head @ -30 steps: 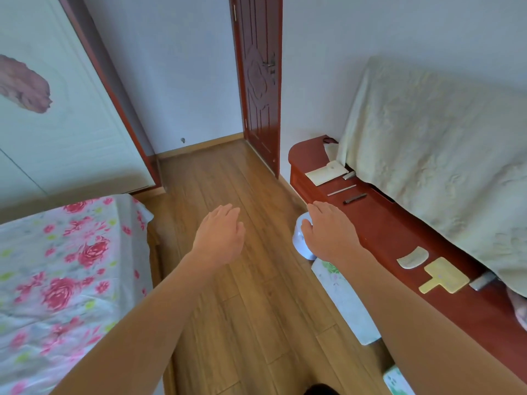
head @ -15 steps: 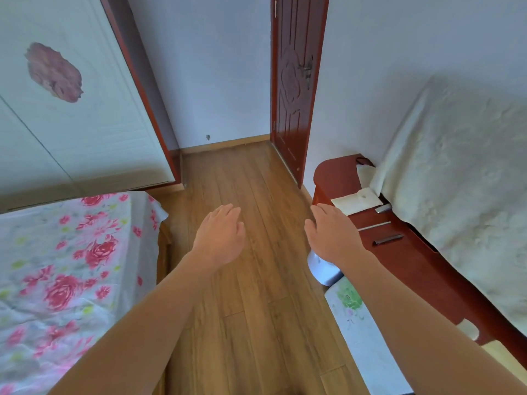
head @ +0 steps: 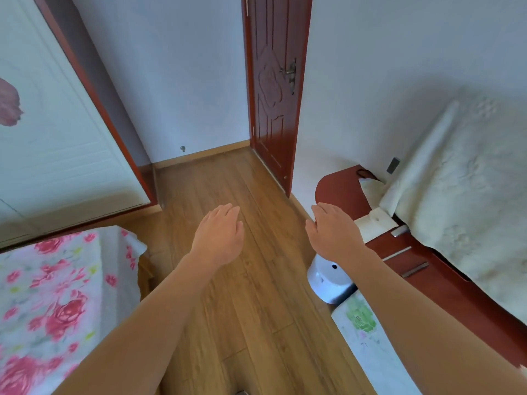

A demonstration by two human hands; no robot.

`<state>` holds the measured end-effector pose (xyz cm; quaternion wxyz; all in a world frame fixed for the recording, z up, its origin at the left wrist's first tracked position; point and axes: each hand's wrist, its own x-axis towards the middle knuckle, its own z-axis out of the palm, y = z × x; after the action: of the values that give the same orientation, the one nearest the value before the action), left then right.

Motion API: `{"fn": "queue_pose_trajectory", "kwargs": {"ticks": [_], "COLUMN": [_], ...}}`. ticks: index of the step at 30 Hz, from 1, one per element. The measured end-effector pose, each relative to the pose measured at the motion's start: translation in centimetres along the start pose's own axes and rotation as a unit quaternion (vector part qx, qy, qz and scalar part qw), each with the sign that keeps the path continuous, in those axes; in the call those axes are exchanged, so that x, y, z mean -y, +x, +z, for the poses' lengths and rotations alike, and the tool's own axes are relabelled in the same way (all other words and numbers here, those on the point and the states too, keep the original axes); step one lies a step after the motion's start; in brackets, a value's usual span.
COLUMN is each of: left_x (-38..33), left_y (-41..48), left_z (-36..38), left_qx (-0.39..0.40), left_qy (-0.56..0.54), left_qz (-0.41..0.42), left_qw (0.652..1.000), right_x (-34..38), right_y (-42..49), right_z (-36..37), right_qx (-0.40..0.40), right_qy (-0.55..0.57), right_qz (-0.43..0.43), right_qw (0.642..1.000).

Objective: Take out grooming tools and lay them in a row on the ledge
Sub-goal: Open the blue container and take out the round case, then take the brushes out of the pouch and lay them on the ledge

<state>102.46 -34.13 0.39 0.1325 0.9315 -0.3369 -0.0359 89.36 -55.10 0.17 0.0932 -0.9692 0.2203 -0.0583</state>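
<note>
Wood floor (head: pixel 256 266) runs up to a dark red door (head: pixel 273 89), top centre. Floral bed (head: pixel 57 295) lower left. At right, on the red ledge (head: pixel 339 189), a slim silver tool (head: pixel 397 253) and a dark tool (head: pixel 415 269) lie side by side. Left hand (head: pixel 219 235) and right hand (head: pixel 333 232) hover with relaxed fingers, holding nothing.

We see the left forearm (head: pixel 137 323) and the right forearm (head: pixel 427 323) bare along their whole visible length, from the bottom edge of the view to the wrists. They look broad near that edge and taper toward narrow, bare wrists. The left hand (head: pixel 218 235) and the right hand (head: pixel 332 233) are bare too. We see their backs, smooth, with faint knuckle ridges. The fingernails are too blurred for us to make out.
</note>
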Motion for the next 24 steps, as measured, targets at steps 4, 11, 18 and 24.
{"fn": "queue_pose_trajectory", "kwargs": {"ticks": [4, 11, 18, 24], "left_x": [1.2, -3.0, -9.1, -13.7], "left_y": [5.9, 15.9, 24.3, 29.5], "left_z": [0.4, 3.2, 5.0, 6.1], "left_qx": [0.008, 0.041, 0.066, 0.070], "left_qy": [0.024, 0.034, 0.020, 0.023], "left_qz": [0.042, 0.098, 0.146, 0.227], "left_qw": [0.999, 0.994, 0.987, 0.971], "right_x": [-0.2, -5.6, -13.6, -17.8], "right_y": [3.2, 7.7, 12.4, 13.6], "right_z": [0.5, 0.4, 0.7, -0.6], "right_qx": [-0.022, -0.028, -0.009, -0.042], "right_qy": [0.006, -0.003, -0.004, 0.012], "right_qz": [0.038, 0.123, 0.184, 0.244], "right_qw": [0.999, 0.992, 0.983, 0.969]}}
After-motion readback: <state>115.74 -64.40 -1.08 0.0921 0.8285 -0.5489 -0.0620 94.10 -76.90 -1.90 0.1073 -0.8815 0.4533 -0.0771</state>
